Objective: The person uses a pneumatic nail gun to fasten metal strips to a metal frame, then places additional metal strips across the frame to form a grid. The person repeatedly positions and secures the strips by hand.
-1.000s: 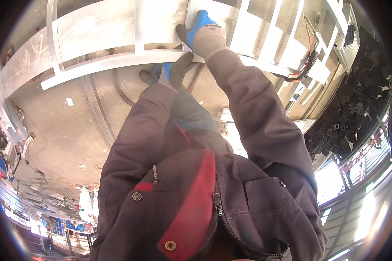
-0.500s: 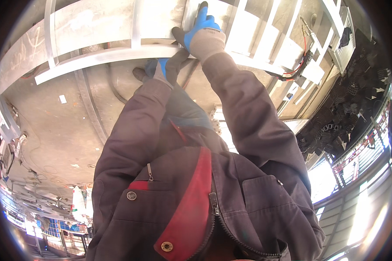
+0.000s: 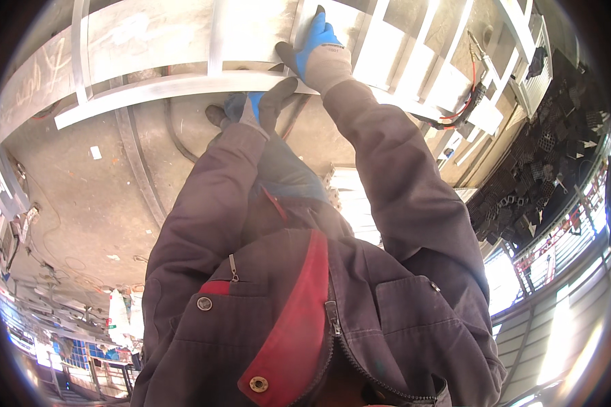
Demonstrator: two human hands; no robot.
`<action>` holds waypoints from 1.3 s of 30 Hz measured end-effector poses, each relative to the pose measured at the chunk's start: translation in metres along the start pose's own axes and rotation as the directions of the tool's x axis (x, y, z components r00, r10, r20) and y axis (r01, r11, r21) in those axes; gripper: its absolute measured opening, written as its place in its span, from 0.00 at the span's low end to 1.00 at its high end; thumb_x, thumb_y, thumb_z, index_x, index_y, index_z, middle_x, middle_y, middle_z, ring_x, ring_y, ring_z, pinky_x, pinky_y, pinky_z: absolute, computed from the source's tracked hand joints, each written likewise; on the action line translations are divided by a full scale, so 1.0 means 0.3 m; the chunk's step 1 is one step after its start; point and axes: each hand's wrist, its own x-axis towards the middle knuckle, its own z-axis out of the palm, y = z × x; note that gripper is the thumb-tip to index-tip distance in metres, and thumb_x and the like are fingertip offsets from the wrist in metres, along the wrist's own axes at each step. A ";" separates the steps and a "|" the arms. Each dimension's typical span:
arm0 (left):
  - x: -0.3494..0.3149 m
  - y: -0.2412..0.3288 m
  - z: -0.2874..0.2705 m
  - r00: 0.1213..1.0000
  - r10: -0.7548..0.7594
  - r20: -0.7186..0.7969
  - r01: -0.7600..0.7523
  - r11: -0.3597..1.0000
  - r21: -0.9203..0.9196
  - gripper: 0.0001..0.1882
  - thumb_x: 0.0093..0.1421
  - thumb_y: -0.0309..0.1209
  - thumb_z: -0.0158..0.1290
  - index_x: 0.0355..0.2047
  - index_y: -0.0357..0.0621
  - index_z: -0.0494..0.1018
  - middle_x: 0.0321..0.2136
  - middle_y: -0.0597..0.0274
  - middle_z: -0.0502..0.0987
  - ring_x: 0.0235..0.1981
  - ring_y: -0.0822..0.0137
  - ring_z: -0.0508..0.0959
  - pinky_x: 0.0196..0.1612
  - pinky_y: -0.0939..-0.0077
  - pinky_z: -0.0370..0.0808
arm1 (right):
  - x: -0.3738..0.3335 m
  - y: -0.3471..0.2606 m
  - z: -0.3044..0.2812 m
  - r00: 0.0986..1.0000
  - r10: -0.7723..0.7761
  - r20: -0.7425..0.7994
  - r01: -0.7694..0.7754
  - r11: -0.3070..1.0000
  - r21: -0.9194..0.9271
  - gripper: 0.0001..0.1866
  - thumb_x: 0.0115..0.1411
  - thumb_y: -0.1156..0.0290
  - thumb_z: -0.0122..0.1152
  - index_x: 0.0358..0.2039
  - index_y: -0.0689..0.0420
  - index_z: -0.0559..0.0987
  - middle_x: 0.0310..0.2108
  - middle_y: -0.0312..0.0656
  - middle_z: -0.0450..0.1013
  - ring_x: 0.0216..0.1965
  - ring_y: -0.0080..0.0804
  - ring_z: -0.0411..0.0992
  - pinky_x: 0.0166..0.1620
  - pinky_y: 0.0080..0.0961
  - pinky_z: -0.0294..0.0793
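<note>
Both my hands wear gloves with blue backs, dark fingertips and pale cuffs. My right hand (image 3: 317, 51) is at a narrow metal crossbar (image 3: 297, 22) of a light metal frame, its thumb on the left side and its fingers reaching along the right, closed round the bar. Lower and to the left, my left hand (image 3: 251, 108) lies at the near edge of the frame's long pale rail (image 3: 149, 90). One dark digit reaches up onto the rail and the others spread left, apart from it. Nothing shows between them, though their undersides are hidden.
More crossbars (image 3: 215, 37) run away from the long rail. A red hose (image 3: 470, 102) with a metal fitting lies at the right. Dark metal tube pieces (image 3: 523, 183) are heaped beyond it. A dark strip (image 3: 139, 163) crosses the concrete floor (image 3: 75, 183) at the left.
My right hand has shifted slightly to the right, its thumb drawn in nearer the crossbar. My left hand stays at the rail with little change.
</note>
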 end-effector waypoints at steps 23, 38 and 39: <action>0.030 -0.049 -0.020 0.999 0.023 0.032 -0.017 0.986 -0.168 0.28 0.68 0.30 0.58 0.64 0.38 0.63 0.58 0.52 0.75 0.60 0.57 0.77 0.67 0.60 0.74 | 0.027 0.011 0.047 0.998 0.066 0.020 -0.068 0.983 0.172 0.56 0.64 0.46 0.61 0.78 0.57 0.39 0.64 0.60 0.68 0.58 0.57 0.75 0.60 0.46 0.76; 0.006 -0.030 0.010 0.999 0.038 0.000 -0.038 0.995 -0.088 0.23 0.71 0.34 0.54 0.61 0.31 0.70 0.60 0.48 0.74 0.61 0.56 0.76 0.67 0.63 0.74 | 0.006 0.053 0.072 0.988 -0.021 -0.154 0.085 0.902 0.424 0.49 0.63 0.41 0.62 0.74 0.59 0.57 0.53 0.60 0.76 0.51 0.52 0.79 0.52 0.45 0.79; 0.000 -0.025 0.017 0.998 0.058 0.022 -0.055 0.992 -0.111 0.23 0.72 0.34 0.53 0.60 0.30 0.71 0.60 0.48 0.74 0.61 0.56 0.76 0.67 0.64 0.74 | -0.004 0.063 0.054 0.995 0.021 -0.094 0.022 0.902 0.430 0.48 0.62 0.42 0.63 0.73 0.58 0.59 0.54 0.53 0.77 0.54 0.51 0.78 0.55 0.42 0.78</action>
